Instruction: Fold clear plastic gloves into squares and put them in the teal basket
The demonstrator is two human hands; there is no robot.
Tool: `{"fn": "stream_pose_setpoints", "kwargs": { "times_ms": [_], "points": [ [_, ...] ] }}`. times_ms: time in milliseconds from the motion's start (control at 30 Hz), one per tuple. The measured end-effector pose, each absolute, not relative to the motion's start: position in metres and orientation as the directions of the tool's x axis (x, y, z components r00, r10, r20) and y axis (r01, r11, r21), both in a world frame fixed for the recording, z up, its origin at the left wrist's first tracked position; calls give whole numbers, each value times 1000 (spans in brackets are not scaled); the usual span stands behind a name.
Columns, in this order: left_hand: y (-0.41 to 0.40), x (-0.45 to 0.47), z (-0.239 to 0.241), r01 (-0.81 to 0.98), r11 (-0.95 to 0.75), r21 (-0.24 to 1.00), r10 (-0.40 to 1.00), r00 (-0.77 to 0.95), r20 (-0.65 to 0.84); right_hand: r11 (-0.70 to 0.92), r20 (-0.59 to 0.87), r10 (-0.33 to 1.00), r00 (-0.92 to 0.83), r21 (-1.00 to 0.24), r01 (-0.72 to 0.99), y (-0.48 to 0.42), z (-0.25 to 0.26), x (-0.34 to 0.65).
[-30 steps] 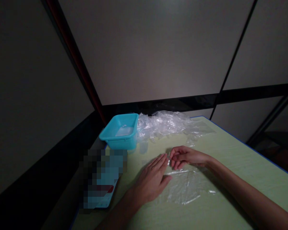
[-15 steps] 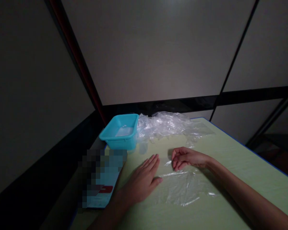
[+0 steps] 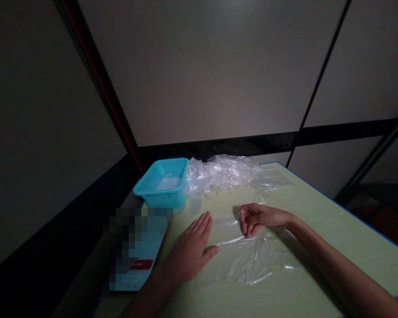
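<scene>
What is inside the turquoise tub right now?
The turquoise tub shows only a pale, shiny patch on its floor, perhaps clear film or liquid; too dim to tell. Its near wall hides the front of the floor. The heap of clear plastic lies outside, beside it.

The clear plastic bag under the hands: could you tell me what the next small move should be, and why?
Probably sweep the flat left hand rightwards over the clear plastic bag, since it shows wrinkles while the right hand pins its upper edge with curled fingers.

Single head-worn view, looking forward and down, close over green table (image 3: 318, 229), wall panels beyond
</scene>
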State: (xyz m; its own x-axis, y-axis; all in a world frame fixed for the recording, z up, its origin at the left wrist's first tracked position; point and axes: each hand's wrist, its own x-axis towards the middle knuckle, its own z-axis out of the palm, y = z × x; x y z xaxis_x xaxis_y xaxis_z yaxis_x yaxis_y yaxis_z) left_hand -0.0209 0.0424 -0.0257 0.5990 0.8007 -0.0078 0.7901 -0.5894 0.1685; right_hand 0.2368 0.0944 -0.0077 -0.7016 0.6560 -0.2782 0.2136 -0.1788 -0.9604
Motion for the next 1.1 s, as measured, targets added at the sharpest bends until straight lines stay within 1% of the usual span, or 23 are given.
{"fn": "stream_pose_setpoints", "kwargs": {
  "times_ms": [67,133,167,200,233,300,367,433,533,733,867,967,1100],
  "points": [
    [43,-22,-28,785,-596,169,796,605,3,-47,-197,674,-712,-973,225,94,-2,239],
    [43,-23,-29,780,-603,169,793,610,12,173,-27,746,-666,-957,233,90,4,239],
    [43,-23,-30,778,-605,170,791,611,17,297,68,771,-633,-918,263,87,7,238],
    [43,-23,-30,777,-606,170,791,612,20,412,144,775,-616,-854,318,82,9,237],
    [43,-23,-31,778,-604,170,792,610,22,509,178,752,-634,-769,387,77,11,236],
    [42,-23,-30,784,-597,171,798,603,24,659,137,655,-743,-585,473,66,11,234],
    [42,-22,-29,787,-592,173,802,597,23,744,49,568,-821,-458,487,56,7,234],
    [42,-21,-28,788,-590,176,802,597,18,777,-2,532,-847,-397,489,48,1,237],
    [41,-21,-26,791,-587,170,803,596,1,789,-27,524,-851,-361,498,43,-8,244],
    [41,-21,-25,792,-588,160,801,598,-17,788,21,520,-854,-398,471,40,-16,253],
    [42,-22,-28,783,-602,156,792,610,-6,782,9,527,-850,-397,481,40,-18,255],
    [43,-24,-28,786,-599,154,795,606,2,780,34,530,-847,-413,471,40,-19,256],
    [44,-27,-25,793,-589,158,801,599,-21,777,42,533,-845,-420,469,40,-20,256]
  ]
}}
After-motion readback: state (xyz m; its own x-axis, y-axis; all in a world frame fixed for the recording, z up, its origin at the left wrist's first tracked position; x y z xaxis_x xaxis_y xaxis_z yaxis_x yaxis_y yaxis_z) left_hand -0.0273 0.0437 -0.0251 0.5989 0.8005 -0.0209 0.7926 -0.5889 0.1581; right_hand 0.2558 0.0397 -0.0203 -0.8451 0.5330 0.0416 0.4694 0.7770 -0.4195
